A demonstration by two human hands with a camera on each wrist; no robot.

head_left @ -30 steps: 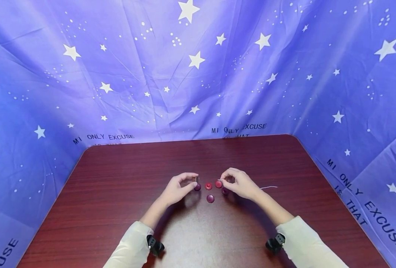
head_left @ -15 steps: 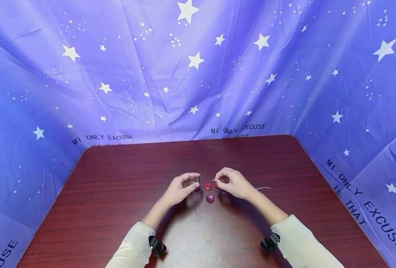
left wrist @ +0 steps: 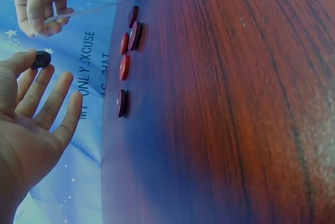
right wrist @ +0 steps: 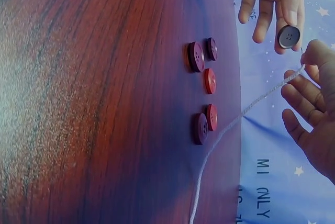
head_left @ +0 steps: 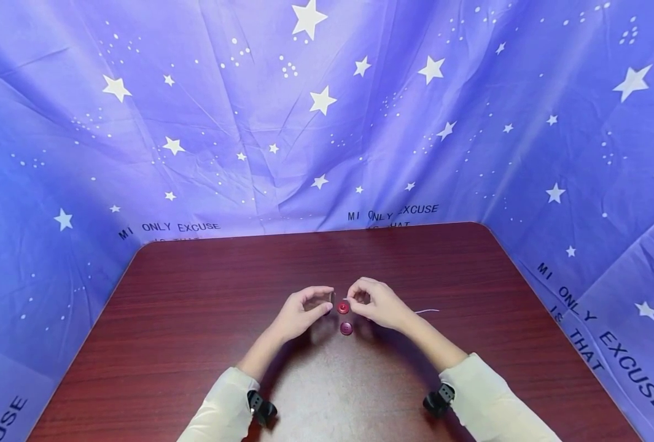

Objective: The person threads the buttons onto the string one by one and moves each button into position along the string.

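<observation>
Thumb and index finger of my left hand pinch a dark, round button above the table. It has small holes through its middle. Facing it, my right hand pinches a white string near its end, whose tip sticks out towards the button, a small gap apart. The string trails down onto the table. Below the hands lie a red button and a purple button. The right wrist view also has a second red button with a dark purple button against it.
Dark red wood-grain table under both hands. A blue-purple cloth with white stars and lettering hangs round its back and sides. Both wrists wear black straps with small cameras; one camera sits by the right sleeve.
My right hand has moved left with the string, towards the left hand, and now covers buttons at the right in the head view. My left hand has shifted slightly right with its button.
</observation>
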